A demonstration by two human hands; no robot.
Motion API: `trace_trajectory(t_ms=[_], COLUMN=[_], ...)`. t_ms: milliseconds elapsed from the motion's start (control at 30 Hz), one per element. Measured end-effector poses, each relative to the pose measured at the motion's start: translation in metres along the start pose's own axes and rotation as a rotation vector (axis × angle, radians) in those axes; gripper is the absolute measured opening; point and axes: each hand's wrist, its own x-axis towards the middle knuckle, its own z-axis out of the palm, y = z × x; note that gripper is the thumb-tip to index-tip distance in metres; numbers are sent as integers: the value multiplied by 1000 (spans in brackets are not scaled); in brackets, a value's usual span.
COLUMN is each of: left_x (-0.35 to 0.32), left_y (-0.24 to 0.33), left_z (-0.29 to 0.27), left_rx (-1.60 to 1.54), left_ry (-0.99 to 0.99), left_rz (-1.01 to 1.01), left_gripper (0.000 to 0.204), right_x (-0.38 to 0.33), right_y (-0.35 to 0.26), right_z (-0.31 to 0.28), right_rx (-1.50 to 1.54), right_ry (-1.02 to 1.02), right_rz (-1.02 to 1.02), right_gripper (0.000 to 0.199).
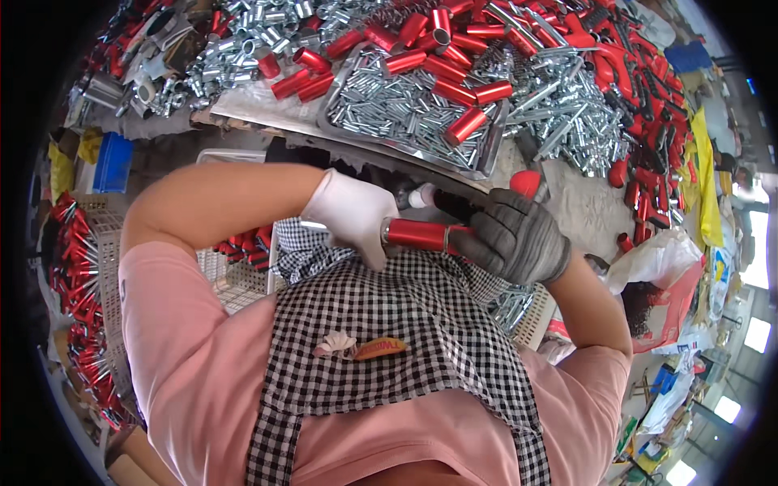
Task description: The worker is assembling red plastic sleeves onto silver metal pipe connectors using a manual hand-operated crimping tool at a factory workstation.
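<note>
Spanning gloved fingers, apparently: red tube

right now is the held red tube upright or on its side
On its side: the red tube stretches crosswise between left hand and right hand.

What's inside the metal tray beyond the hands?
Thin silvery rods are spread loosely in the tray, with several red tubes on top. Most of its floor is covered, and whatever lies directly beneath the tubes cannot be seen.

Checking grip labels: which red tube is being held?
The red tube between the white-gloved left hand and grey-gloved right hand; other tubes, in and around the metal tray, lie untouched.
</note>
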Motion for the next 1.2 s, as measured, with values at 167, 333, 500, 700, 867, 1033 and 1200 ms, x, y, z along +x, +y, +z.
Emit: trace_trajectory(t_ms=[167, 333, 500, 700, 867, 1033, 1200], left_x=[-6, -3, -5, -7, -5, -9, -2], left_y=[34, 19, 13, 9, 4, 15, -7], left_z=[-11, -5, 3, 2, 3, -4, 18], left_rx=[1031, 201, 878, 241, 895, 709, 156], left_ry=[1018, 307, 981, 398, 1031, 958, 183], left_rz=[1, -70, 53, -57, 122, 27, -45], left_gripper=[28, 26, 20, 25, 18, 28, 30], right_x=[0, -7, -7, 5, -6, 9, 4], right_y=[-31, -25, -34, -12, -34, -16, -6], right_z=[16, 18, 34, 15, 39, 22, 22], right_rx=[1190, 1265, 1592, 351, 2082, 935, -32], right_ry=[194, 106, 227, -186, 348, 123, -11], right_rz=[1257, 1362, 1430, 785, 1448, 1067, 119], right_gripper=[41, 33, 36, 48, 59, 48, 45])
